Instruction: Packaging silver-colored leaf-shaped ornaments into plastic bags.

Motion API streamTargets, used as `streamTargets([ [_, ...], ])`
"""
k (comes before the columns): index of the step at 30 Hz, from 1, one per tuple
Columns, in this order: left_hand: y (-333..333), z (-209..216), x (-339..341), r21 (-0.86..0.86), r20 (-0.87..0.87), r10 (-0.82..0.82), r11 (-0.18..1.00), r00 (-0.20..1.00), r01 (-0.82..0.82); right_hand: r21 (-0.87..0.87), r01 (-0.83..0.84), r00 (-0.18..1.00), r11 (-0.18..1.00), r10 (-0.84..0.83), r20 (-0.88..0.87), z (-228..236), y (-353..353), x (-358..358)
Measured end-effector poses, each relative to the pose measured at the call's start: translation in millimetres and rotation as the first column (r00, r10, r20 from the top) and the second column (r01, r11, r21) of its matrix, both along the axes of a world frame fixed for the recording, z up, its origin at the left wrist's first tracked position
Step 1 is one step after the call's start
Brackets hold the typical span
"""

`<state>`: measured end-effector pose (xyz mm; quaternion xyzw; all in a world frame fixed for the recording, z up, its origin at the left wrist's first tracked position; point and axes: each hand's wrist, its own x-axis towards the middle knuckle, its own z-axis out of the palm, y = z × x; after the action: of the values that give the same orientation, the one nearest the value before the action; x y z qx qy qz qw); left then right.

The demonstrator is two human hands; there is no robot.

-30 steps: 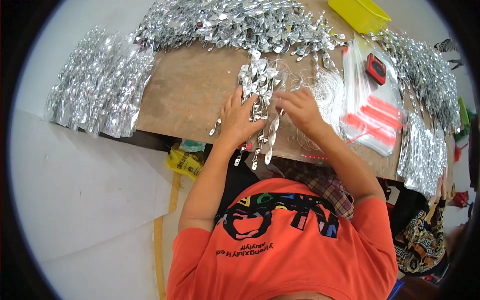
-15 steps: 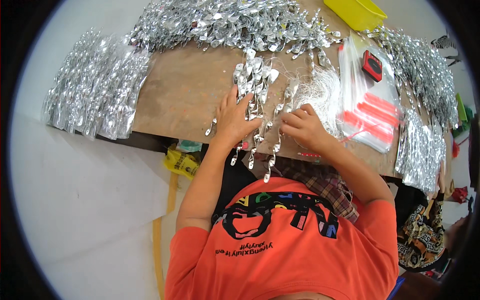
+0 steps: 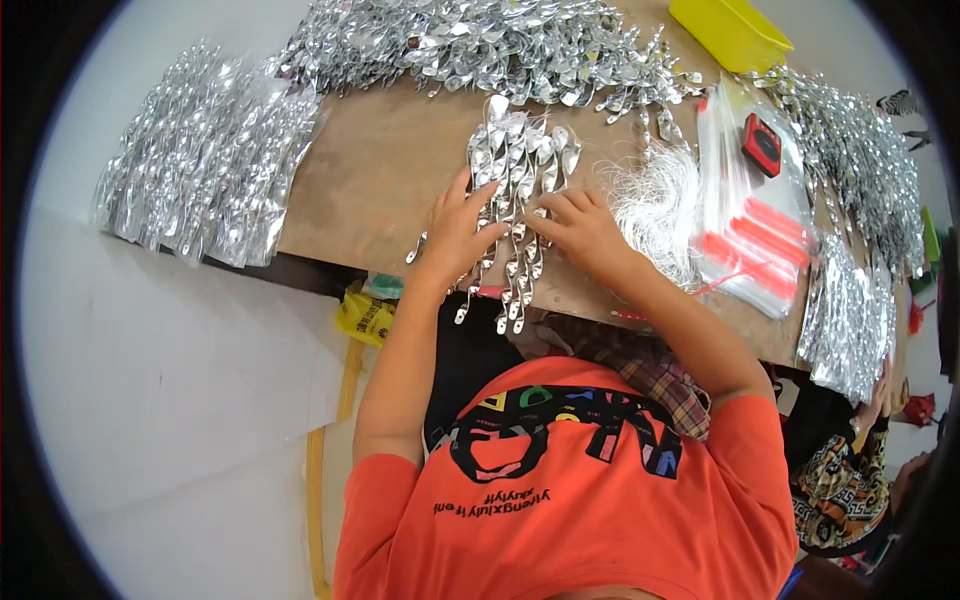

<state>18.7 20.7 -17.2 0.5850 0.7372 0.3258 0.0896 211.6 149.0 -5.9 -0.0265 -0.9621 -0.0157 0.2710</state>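
Note:
A small bunch of shiny silver spiral strands [image 3: 515, 165] lies on the brown tabletop in front of me. Their twisted lower ends hang past the table's front edge. My left hand [image 3: 456, 238] rests on the left side of this bunch, fingers apart. At the right side of the bunch, my right hand [image 3: 582, 232] has its fingers pinched on one spiral strand, laid against the others. Just right of that hand lies a heap of white string [image 3: 665, 210].
A big pile of silver spirals [image 3: 470, 50] covers the table's far side. Bagged silver strands [image 3: 205, 160] lie at the left. Clear plastic bags with red ends [image 3: 760, 245], a red-and-black device [image 3: 761, 145] and a yellow basin [image 3: 730, 35] are on the right. Another person's patterned sleeve [image 3: 840, 490] shows at lower right.
My right hand has moved left, bringing its strand against the bunch. My left hand stays on the strands. The whole view has shifted slightly.

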Motion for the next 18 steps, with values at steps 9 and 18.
streamTargets([
  [9, 1, -1, -7, 0.043, 0.067, -0.050, 0.998, 0.996, 0.048, -0.060, -0.001, 0.998, 0.998, 0.004, 0.057, -6, 6, 7],
  [18, 3, -5, -8, 0.033, 0.019, -0.021, 0.999, 1.000, 0.020, -0.092, 0.014, 0.996, 0.996, -0.022, -0.081, -9, -5, -5],
])
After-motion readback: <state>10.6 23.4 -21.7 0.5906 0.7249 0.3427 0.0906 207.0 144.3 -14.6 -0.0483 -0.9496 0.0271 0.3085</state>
